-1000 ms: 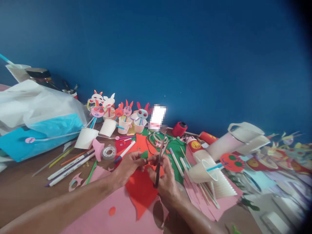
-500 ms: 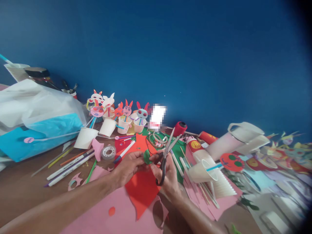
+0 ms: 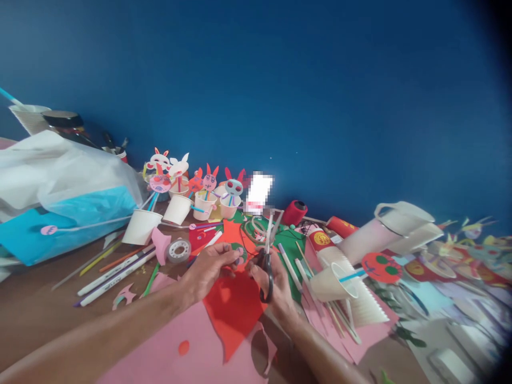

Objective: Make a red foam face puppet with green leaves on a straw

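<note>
Between its thumb and fingers, my left hand (image 3: pixel 214 268) pinches a small round green paper piece (image 3: pixel 240 254). Just to the right, my right hand (image 3: pixel 276 282) has its fingers around the dark handles of the scissors (image 3: pixel 271 234), whose blades point up and away, slightly apart. The blades do not touch the green piece. Under both hands lies a sheet of red paper (image 3: pixel 234 309), overlapping a pink sheet (image 3: pixel 172 352) that bears a small red oval (image 3: pixel 183 348).
Paper cups with animal-face figures (image 3: pixel 205 205) stand along the back. Markers (image 3: pixel 116 277) and a tape roll (image 3: pixel 178 249) lie left. A tilted cup (image 3: pixel 334 282), a white jug (image 3: pixel 372 234) and a red thread spool (image 3: pixel 295 212) are to the right.
My right hand has drawn slightly away from the left, and its fingers no longer touch the green piece. The scissor blades have come closer together and turned more upright.
</note>
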### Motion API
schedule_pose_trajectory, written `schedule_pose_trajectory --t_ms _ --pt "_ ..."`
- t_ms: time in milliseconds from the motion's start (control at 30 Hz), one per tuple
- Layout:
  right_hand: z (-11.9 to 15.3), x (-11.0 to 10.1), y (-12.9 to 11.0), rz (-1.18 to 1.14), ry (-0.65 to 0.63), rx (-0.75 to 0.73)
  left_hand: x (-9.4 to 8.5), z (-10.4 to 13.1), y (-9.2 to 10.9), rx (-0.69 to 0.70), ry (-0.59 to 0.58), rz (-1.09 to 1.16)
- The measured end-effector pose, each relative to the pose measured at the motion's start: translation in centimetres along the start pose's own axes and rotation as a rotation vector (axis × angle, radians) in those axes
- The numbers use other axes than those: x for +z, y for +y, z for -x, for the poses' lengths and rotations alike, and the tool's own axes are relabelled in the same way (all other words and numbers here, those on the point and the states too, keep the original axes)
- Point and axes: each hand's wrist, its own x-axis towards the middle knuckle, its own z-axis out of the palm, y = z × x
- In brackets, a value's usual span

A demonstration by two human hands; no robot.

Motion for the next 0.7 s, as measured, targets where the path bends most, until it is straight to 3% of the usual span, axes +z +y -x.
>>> schedule_pose_trajectory --t_ms 300,700 --pt "0.4 0.0 1.5 0.110 -0.174 0.041 -1.0 -0.3 1.7 0.132 0.061 0.058" --pt "0.6 0.0 0.8 0.202 -0.282 0.090 -1.1 -0.2 2.4 0.117 0.080 0.021"
